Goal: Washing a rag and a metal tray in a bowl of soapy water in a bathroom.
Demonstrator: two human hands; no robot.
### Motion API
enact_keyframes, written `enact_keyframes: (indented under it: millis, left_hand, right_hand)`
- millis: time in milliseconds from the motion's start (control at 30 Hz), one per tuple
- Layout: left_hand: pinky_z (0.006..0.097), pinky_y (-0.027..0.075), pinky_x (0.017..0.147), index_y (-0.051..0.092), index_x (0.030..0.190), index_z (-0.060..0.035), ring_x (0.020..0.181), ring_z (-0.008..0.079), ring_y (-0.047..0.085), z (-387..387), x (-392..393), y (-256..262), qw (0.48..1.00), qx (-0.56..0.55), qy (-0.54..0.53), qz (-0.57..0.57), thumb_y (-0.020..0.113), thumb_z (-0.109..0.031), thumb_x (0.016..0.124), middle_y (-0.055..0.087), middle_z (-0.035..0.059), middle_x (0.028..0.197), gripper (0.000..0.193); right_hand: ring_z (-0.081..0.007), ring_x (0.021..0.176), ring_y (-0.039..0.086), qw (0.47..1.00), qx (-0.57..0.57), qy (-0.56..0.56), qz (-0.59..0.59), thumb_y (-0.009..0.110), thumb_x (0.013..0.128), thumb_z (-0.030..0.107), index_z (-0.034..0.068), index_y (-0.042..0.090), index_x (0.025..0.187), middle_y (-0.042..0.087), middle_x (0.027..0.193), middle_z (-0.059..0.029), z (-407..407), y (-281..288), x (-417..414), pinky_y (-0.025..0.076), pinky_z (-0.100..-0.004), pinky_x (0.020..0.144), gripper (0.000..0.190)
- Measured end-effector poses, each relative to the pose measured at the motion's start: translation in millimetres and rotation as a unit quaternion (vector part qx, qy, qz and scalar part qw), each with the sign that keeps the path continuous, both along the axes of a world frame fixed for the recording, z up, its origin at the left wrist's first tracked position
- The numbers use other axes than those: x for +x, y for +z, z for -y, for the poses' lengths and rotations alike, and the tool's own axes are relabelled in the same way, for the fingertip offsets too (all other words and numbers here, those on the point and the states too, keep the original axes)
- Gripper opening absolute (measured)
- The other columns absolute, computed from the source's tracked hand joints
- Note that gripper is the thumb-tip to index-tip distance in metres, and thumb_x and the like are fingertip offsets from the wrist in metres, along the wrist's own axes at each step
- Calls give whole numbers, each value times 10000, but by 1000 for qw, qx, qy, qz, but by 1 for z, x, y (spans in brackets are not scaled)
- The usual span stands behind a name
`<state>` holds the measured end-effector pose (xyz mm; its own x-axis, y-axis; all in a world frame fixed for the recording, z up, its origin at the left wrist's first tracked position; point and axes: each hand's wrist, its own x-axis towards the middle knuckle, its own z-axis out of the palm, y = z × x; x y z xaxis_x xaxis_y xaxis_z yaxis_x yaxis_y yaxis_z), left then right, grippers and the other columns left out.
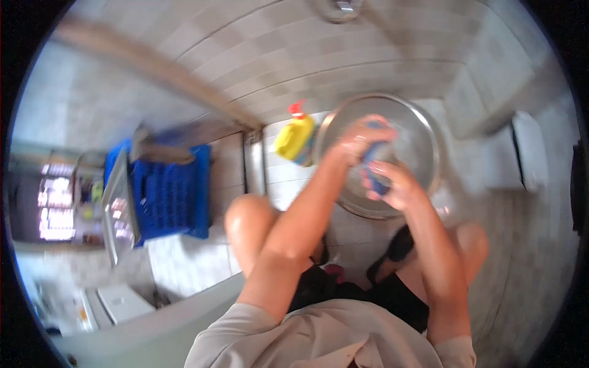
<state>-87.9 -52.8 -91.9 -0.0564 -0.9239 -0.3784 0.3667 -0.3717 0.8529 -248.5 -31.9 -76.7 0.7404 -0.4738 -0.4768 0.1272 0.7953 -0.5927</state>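
Observation:
Both hands are over a large round metal basin (pixel 425 124) on the floor. My left hand (pixel 361 138) is wrapped around the upper end of a dark blue, cloth-like item (pixel 378 186). Lower and to the right, my right hand (pixel 398 181) grips the same item, its fingers curled beneath. Motion blur hides exactly what the item is. What looks like shallow water covers the basin's bottom. A yellow jug-shaped bottle (pixel 293 138) with a red top stands just left of the basin, by the tiled wall.
A metal door sill (pixel 255 161) runs left of the bottle. Beyond it sits a blue plastic crate (pixel 168 198). At right is a white box-like object (pixel 506 156). The tiled wall (pixel 294 55) rises behind the basin. My knees flank the work area.

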Motion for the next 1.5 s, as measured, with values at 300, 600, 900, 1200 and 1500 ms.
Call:
enact_keyframes:
  millis: [300,600,900,1200,1500]
  left_hand:
    - [295,448,629,604,753,-48,670,156,529,-10,2,-59,979,15,-18,200,802,-194,613,581,44,724,283]
    - [391,518,818,667,871,28,921,358,643,3,-16,-89,887,55,-34,456,663,-106,657,643,266,952,252]
    - [443,469,877,448,1175,75,1014,401,587,-31,-40,-101,856,71,23,512,653,-388,781,590,292,1062,642]
    - [430,407,961,236,1446,-45,1151,328,507,-34,39,-35,978,15,-14,-209,436,-731,806,460,271,1309,960]
    - [498,449,929,356,1388,-68,1145,359,517,-25,-10,3,860,-233,-161,-424,653,-535,769,431,236,1348,830]
  right_hand:
    - [-146,511,515,978,-74,44,-191,656,744,172,37,555,933,533,667,-47,-15,-63,35,378,-282,383,253]
    - [-198,706,602,892,-311,-13,-327,584,810,188,42,595,960,604,806,-57,-24,-111,48,492,-358,604,210]
    - [-236,974,565,954,-169,-180,-168,412,950,328,13,521,1138,589,1056,-90,-30,-219,31,451,-352,889,383]
    - [-248,653,591,995,39,83,-35,625,812,365,9,478,1176,584,856,-140,-30,-30,8,468,-360,478,530]
    - [-226,624,564,974,77,-37,212,547,803,531,7,450,1191,557,868,-148,-32,-1,8,447,-312,411,659]
